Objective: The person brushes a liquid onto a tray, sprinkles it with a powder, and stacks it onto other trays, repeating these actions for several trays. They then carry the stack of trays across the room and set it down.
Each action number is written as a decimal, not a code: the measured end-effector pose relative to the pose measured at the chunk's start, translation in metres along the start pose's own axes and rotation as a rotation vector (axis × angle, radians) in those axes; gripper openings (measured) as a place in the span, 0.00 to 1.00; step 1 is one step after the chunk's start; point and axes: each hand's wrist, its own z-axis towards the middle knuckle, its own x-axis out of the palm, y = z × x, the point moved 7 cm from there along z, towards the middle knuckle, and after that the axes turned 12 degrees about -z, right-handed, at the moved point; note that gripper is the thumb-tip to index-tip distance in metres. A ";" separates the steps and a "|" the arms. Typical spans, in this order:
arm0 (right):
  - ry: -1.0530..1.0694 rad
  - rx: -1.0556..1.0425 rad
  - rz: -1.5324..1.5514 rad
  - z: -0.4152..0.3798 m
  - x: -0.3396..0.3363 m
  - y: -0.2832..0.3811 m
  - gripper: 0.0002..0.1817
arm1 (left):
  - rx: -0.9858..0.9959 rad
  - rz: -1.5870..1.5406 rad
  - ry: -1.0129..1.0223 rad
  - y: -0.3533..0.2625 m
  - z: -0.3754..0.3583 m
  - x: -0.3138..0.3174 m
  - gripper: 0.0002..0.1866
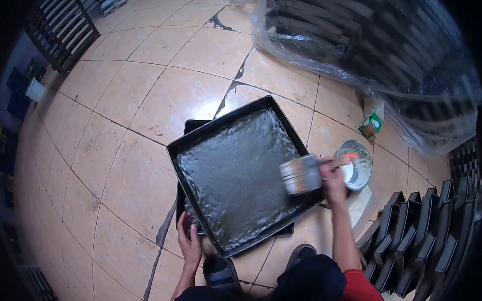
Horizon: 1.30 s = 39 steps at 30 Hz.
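A square black baking pan (236, 172), its inside coated with a wet shiny layer, lies turned at an angle on top of another dark pan (196, 124). My right hand (333, 180) grips a wide flat brush (300, 175) by its wooden handle, the pale bristles over the pan's right side and blurred by motion. My left hand (189, 238) is at the lower left edge of the pans, fingers apart and close to the rim. Just beyond my right hand stands a round bowl (362, 165) with white stuff in it.
Stacked dark pans (419, 234) stand at the lower right. A large stack under clear plastic sheeting (355, 83) fills the upper right, with a small green packet (372, 126) beside it. A slatted rack (61, 32) stands at the upper left on the tiled floor (120, 176).
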 end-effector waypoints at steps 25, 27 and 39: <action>-0.178 -0.435 -0.713 0.035 0.145 0.049 0.08 | -0.113 0.077 -0.224 0.010 -0.075 -0.106 0.15; -0.079 -0.677 -0.888 -0.005 0.160 0.060 0.13 | -0.137 0.032 -0.255 0.021 -0.076 -0.096 0.15; -0.138 -0.490 -0.849 -0.053 0.074 0.030 0.14 | -0.153 -0.087 0.046 0.009 -0.046 0.008 0.23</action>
